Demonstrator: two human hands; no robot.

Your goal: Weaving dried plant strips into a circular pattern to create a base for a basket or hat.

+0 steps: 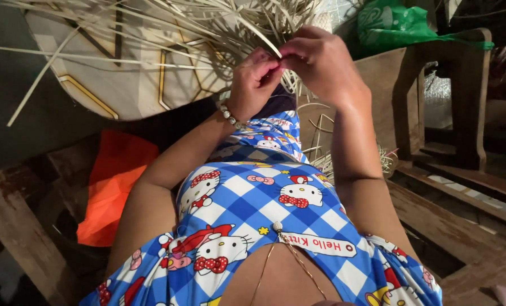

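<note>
My left hand (254, 79) and my right hand (320, 63) meet in front of me, fingertips pinched together on a pale straw strip (264, 39). Many more thin pale strips (168, 25) fan out from the same bunch toward the upper left. A bead bracelet (230, 116) circles my left wrist. I am seated, and my blue and white checked garment with cartoon cats (253, 209) fills the lower middle of the view.
A round white board with gold lines (128, 73) lies behind the strips. An orange bag (114, 181) sits at my left, a green plastic bag (400, 25) at the upper right. Wooden furniture (468, 96) and planks (462, 226) stand to my right; loose strips (321, 147) lie under my arms.
</note>
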